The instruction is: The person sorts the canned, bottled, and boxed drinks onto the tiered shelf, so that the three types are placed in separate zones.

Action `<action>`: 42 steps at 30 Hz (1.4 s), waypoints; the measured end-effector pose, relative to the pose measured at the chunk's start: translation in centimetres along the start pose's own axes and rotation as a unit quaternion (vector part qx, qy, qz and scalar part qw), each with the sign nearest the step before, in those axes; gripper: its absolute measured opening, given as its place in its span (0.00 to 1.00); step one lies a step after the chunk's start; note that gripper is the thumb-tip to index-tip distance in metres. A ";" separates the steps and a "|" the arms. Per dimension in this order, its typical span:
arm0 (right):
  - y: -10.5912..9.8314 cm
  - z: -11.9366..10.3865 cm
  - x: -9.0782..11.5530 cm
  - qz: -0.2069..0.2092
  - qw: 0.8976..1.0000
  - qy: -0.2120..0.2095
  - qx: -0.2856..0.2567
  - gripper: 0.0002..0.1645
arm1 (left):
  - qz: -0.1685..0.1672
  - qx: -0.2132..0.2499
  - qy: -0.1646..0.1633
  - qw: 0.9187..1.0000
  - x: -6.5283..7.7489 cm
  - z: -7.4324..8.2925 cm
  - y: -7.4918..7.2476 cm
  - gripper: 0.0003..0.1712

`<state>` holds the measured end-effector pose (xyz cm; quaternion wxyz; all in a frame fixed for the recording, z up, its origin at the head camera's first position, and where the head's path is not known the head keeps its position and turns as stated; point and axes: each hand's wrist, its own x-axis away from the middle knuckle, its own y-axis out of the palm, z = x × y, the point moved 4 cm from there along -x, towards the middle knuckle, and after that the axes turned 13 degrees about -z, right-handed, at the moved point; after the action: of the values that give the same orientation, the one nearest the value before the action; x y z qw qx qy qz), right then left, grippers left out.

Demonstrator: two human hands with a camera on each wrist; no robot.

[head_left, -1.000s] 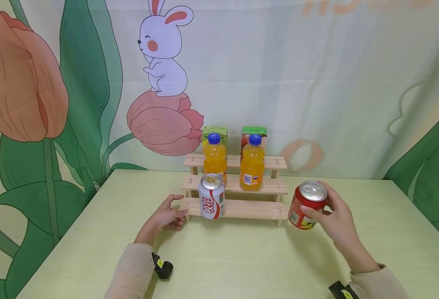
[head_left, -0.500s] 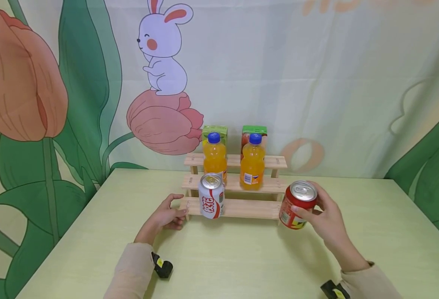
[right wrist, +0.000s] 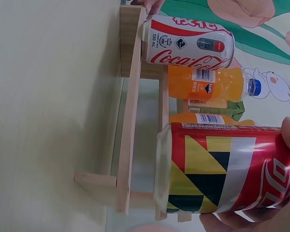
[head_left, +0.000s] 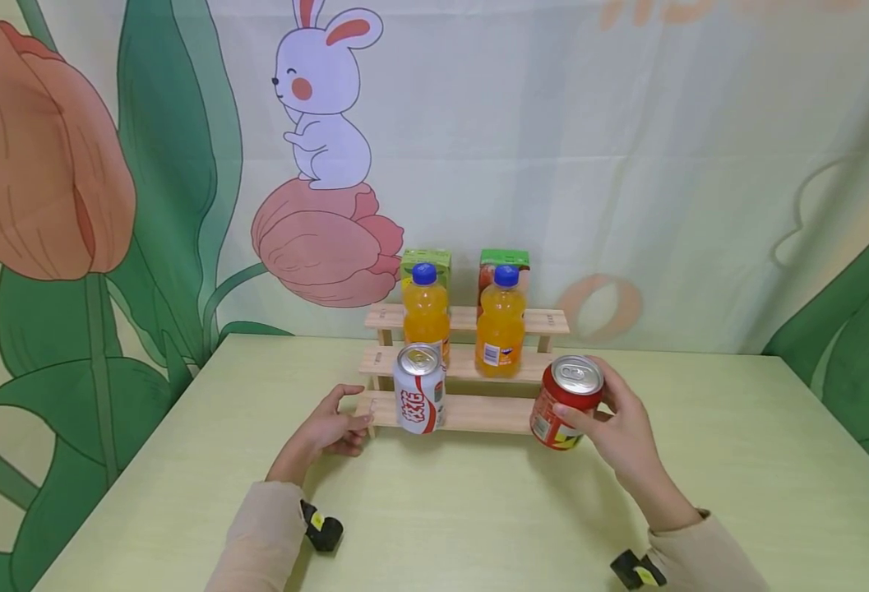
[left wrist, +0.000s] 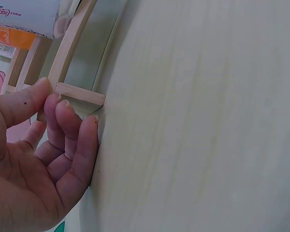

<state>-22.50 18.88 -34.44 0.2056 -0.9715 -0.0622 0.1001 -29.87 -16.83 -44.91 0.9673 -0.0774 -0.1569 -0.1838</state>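
Observation:
My right hand grips a red soda can with a silver top, slightly tilted, overlapping the right end of the lowest step in the head view. Its patterned side and thumb show in the right wrist view. My left hand pinches the left end of the three-step wooden rack, thumb on the plank and fingertips at its edge, as the left wrist view shows. On that lowest step, at the left, stands a white Coca-Cola can. The rest of the step is bare up to the red can.
Two orange soda bottles with blue caps stand on the middle step. Behind them, two juice cartons are on the top step, partly hidden. The rack stands on a pale table, before a curtain printed with flowers and a rabbit.
My right hand has carried the red can leftward, from beside the rack to in front of its lowest step's right end. The left hand and the rack have stayed put.

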 end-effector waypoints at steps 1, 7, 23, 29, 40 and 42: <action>0.1 -0.1 0.0 -0.001 1.000 0.002 -0.003 0.38 | -0.001 0.000 0.000 1.000 0.0 0.0 0.0 0.32; 0.7 -0.2 -0.3 -0.010 1.000 0.006 -0.015 0.38 | -0.004 0.000 0.003 1.000 0.1 0.2 0.0 0.32; 2.5 0.1 -1.4 -0.019 0.999 0.022 -0.033 0.39 | 0.001 -0.001 0.003 1.000 0.3 0.3 0.2 0.32; 3.3 0.4 -2.1 -0.020 0.999 0.016 -0.037 0.39 | 0.002 -0.001 0.004 1.000 0.2 0.2 0.1 0.32; 4.6 0.6 -3.1 -0.021 0.999 0.015 -0.042 0.38 | 0.005 0.001 0.000 1.000 0.3 0.2 0.2 0.31; 4.8 0.6 -3.3 -0.021 0.999 0.016 -0.041 0.38 | 0.007 0.002 0.001 1.000 0.2 0.1 0.1 0.31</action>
<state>-25.45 14.19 -36.38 0.1684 -0.9792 -0.0828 0.0775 -29.66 -16.75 -44.70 0.9687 -0.0761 -0.1561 -0.1772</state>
